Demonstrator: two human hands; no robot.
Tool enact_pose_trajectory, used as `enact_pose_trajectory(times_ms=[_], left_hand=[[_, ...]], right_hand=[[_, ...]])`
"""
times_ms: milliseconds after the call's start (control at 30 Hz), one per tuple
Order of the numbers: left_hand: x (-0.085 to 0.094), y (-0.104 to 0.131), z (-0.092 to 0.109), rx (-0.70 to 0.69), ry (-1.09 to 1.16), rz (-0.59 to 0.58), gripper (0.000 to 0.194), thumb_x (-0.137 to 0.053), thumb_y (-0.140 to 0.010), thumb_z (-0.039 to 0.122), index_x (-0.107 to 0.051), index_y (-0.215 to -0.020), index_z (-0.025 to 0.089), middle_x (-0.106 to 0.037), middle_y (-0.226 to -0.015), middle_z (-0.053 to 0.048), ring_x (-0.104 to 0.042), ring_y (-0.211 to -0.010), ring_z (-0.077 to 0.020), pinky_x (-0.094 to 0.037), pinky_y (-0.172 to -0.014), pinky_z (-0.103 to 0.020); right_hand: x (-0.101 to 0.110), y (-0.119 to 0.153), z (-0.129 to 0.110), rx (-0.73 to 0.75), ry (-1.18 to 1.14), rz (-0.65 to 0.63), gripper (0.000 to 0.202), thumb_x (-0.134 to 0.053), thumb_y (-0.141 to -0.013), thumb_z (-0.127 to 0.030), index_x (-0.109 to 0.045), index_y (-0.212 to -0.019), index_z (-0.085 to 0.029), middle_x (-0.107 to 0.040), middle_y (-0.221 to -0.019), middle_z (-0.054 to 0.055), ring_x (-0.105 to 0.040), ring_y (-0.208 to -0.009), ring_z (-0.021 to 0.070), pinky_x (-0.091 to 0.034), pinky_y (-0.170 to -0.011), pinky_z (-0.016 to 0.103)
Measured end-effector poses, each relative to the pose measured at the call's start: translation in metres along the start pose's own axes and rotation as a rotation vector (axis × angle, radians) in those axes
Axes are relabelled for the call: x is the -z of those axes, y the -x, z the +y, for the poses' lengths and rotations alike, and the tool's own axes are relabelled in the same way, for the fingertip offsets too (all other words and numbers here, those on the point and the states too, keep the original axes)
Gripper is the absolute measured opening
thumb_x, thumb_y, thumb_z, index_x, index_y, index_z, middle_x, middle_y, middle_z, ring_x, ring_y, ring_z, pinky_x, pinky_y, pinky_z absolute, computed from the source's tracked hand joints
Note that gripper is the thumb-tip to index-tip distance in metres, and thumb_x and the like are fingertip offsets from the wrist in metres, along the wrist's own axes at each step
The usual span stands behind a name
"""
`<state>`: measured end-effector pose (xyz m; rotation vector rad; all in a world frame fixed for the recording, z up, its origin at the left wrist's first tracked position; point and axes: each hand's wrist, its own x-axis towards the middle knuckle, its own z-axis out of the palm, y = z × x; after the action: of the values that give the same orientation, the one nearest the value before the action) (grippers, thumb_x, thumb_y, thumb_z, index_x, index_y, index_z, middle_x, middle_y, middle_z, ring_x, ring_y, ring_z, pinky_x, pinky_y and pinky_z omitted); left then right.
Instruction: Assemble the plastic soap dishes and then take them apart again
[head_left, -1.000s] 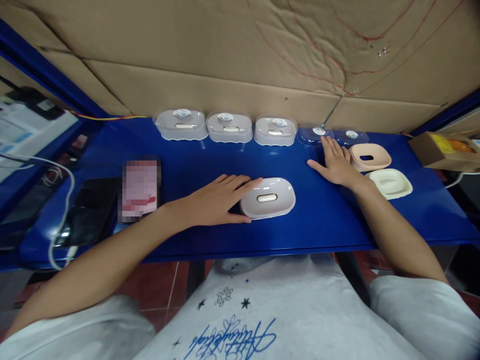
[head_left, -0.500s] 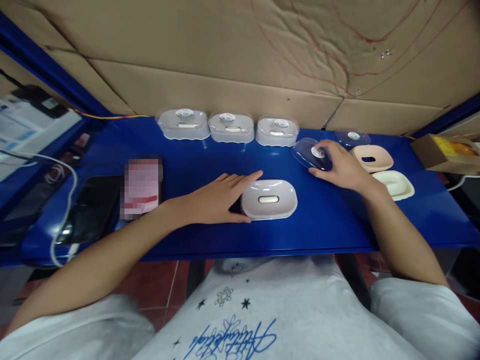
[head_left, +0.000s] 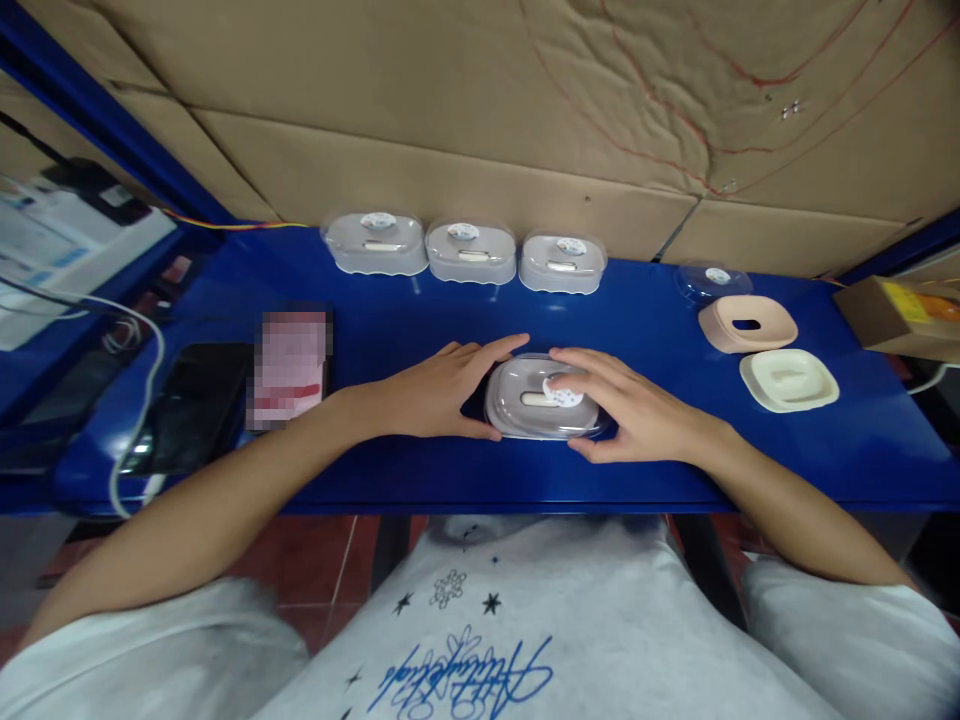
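Observation:
An oval grey soap dish point(head_left: 510, 408) lies on the blue table, with a pale bar in the slot of its top. A clear lid point(head_left: 517, 375) with a round white sticker point(head_left: 564, 392) sits over the dish; whether it is fully seated I cannot tell. My right hand point(head_left: 634, 405) grips the lid's right end, its fingers on top and behind, its thumb at the front. Around the dish's left end curves my left hand point(head_left: 442, 392), thumb at the front corner and fingers at the back.
Several lidded grey soap dishes point(head_left: 471, 255) line the table's back. To the right are another clear lid point(head_left: 712, 283), a peach dish part point(head_left: 748, 322), a cream tray point(head_left: 789, 380) and a cardboard box point(head_left: 900, 318). A pixelated pink item point(head_left: 289, 368) and a dark device point(head_left: 199, 405) lie left.
My right hand has carried the clear lid leftward and down onto the grey soap dish. My left hand has stayed at the dish's left end.

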<state>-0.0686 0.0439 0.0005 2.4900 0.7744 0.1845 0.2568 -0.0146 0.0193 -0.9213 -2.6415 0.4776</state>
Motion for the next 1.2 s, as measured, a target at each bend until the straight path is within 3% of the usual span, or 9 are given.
enact_pose_trajectory(times_ms=[433,800,1000,1200], left_hand=[[0.003,0.001,0.004,0.000,-0.088,-0.058,0.111,-0.080,-0.097,0.063,-0.014,-0.180,0.029,-0.046,-0.175,-0.018,-0.051,-0.153,-0.0417,-0.035,-0.126,-0.056],[0.004,0.004,0.001,-0.023,-0.129,-0.072,0.106,-0.071,-0.103,0.069,-0.010,-0.180,0.030,-0.042,-0.177,-0.018,-0.045,-0.159,-0.0408,-0.030,-0.130,-0.058],[-0.003,0.007,0.007,-0.058,-0.322,0.015,0.090,-0.055,-0.112,0.068,-0.014,-0.180,0.027,-0.041,-0.177,-0.021,-0.052,-0.154,-0.0401,-0.039,-0.125,-0.055],[-0.004,0.008,0.009,-0.071,-0.411,-0.010,0.084,-0.049,-0.115,0.065,-0.014,-0.181,0.028,-0.042,-0.177,-0.018,-0.054,-0.153,-0.0398,-0.040,-0.124,-0.055]], right_hand=[[-0.013,-0.007,0.000,0.062,0.007,0.028,0.059,-0.072,-0.101,-0.038,-0.050,-0.155,-0.024,-0.043,-0.175,0.021,-0.039,-0.166,0.0349,-0.044,-0.131,0.061],[-0.026,-0.011,0.003,0.094,-0.008,0.070,0.060,-0.073,-0.103,-0.042,-0.047,-0.155,-0.024,-0.044,-0.173,0.022,-0.040,-0.164,0.0371,-0.045,-0.129,0.063],[0.011,0.003,0.028,-0.061,0.011,0.003,0.062,-0.077,-0.097,-0.038,-0.050,-0.152,-0.031,-0.044,-0.176,0.015,-0.041,-0.165,0.0382,-0.039,-0.130,0.067],[0.058,0.042,0.091,-0.334,0.146,0.079,0.062,-0.076,-0.095,-0.047,-0.055,-0.150,-0.029,-0.049,-0.172,0.016,-0.046,-0.159,0.0455,-0.039,-0.126,0.070]])
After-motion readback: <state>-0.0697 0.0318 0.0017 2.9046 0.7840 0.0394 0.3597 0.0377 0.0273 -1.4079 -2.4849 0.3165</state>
